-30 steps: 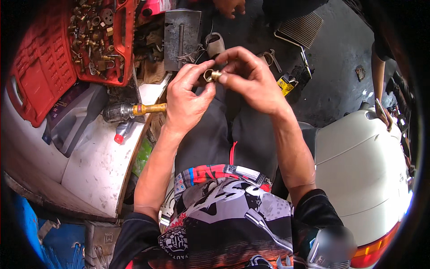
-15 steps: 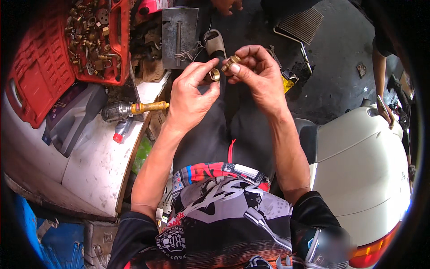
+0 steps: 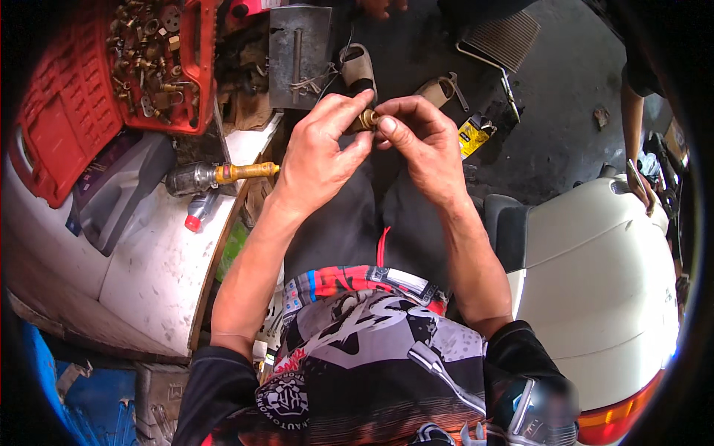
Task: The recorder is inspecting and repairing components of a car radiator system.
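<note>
Fingertip grip is the only support for the small brass fitting (image 3: 364, 120), which is pinched between the thumb and fingers of the left hand (image 3: 316, 160) and those of the right hand (image 3: 420, 145), both closed on it above the lap. Because so little of the part is held, a slip is likely to drop it onto the dark floor (image 3: 565, 126), among the scattered parts. Twisting it crooked may also damage it.

Black short-sleeved printed jersey (image 3: 357, 364), grey-white graphics; below its hem, red patterned waistband (image 3: 364, 279), black trousers (image 3: 349, 223); forearms bare.
</note>
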`<control>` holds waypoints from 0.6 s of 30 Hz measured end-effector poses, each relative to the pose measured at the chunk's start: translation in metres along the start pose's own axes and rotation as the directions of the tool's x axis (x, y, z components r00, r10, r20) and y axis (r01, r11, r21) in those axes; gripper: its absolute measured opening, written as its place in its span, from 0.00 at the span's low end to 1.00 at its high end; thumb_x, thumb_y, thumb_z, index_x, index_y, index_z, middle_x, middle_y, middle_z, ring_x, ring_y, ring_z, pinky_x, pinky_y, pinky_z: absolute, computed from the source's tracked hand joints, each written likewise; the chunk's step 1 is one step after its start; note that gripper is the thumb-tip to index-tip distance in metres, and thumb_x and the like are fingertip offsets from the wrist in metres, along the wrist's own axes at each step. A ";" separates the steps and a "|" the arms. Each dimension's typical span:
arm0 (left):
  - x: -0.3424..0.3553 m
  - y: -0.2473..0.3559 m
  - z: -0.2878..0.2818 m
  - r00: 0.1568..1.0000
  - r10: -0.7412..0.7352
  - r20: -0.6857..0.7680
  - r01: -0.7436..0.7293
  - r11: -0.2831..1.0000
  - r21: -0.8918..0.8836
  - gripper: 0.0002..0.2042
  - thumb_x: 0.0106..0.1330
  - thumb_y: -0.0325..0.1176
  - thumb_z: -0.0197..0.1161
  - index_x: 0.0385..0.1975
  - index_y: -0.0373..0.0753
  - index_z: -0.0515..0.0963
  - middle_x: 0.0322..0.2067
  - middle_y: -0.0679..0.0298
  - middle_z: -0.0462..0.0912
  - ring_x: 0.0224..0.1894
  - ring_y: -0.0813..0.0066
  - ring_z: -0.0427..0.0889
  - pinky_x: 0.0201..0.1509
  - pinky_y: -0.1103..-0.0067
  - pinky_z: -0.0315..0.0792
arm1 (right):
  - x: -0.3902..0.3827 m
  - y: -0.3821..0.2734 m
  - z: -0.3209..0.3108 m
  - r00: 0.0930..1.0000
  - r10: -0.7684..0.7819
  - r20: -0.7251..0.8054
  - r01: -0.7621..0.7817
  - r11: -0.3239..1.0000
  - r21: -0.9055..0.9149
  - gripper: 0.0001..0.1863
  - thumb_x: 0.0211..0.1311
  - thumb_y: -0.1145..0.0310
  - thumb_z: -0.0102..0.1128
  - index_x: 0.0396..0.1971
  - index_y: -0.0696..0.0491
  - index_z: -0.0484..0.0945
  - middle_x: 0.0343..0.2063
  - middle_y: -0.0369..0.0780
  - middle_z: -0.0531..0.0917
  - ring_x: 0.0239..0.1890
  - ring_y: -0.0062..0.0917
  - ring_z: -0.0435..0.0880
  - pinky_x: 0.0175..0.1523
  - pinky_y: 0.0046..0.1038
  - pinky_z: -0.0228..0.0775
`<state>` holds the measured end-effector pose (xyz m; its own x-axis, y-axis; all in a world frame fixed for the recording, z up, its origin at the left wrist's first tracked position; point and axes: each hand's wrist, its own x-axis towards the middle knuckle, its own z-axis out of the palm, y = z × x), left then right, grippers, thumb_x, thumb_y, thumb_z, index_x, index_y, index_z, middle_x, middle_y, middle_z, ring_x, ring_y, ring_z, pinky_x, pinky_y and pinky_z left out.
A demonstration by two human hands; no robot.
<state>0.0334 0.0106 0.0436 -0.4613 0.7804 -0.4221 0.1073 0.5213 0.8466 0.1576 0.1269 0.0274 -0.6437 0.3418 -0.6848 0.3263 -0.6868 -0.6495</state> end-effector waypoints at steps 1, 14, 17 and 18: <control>-0.001 0.002 0.000 1.000 0.002 0.028 -0.002 1.000 0.013 0.22 0.56 0.24 0.62 0.53 0.30 0.74 0.38 0.51 0.78 0.39 0.58 0.81 0.44 0.74 0.75 | 0.001 0.000 -0.003 0.999 0.047 0.018 -0.047 0.999 0.022 0.10 0.59 0.71 0.66 0.38 0.58 0.79 0.32 0.34 0.82 0.32 0.14 0.77 0.39 0.18 0.72; -0.002 0.010 0.008 0.988 0.092 0.122 -0.107 0.987 0.119 0.33 0.54 0.20 0.62 0.64 0.42 0.66 0.40 0.53 0.80 0.40 0.55 0.81 0.43 0.68 0.76 | -0.001 0.000 -0.019 0.957 0.270 0.102 -0.288 0.914 0.284 0.08 0.60 0.70 0.65 0.36 0.56 0.78 0.32 0.35 0.82 0.34 0.18 0.82 0.35 0.20 0.77; -0.004 0.005 0.013 0.989 0.105 0.101 -0.109 0.993 0.040 0.33 0.55 0.20 0.63 0.64 0.42 0.65 0.43 0.53 0.81 0.43 0.55 0.81 0.46 0.69 0.77 | -0.001 0.006 -0.022 0.950 0.288 0.119 -0.311 0.904 0.293 0.08 0.61 0.70 0.64 0.37 0.56 0.78 0.32 0.35 0.82 0.35 0.18 0.82 0.36 0.20 0.77; -0.004 0.005 0.012 0.989 0.105 0.101 -0.110 0.993 0.041 0.33 0.55 0.20 0.63 0.64 0.42 0.65 0.43 0.53 0.81 0.43 0.55 0.81 0.46 0.69 0.77 | -0.002 0.008 -0.021 0.955 0.277 0.103 -0.294 0.925 0.239 0.09 0.62 0.69 0.63 0.39 0.56 0.79 0.33 0.36 0.82 0.36 0.18 0.82 0.36 0.20 0.77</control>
<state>0.0465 0.0141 0.0452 -0.3564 0.8617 -0.3612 0.1935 0.4463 0.8737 0.1759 0.1344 0.0165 -0.5961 0.0705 -0.7998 0.3253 -0.8895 -0.3208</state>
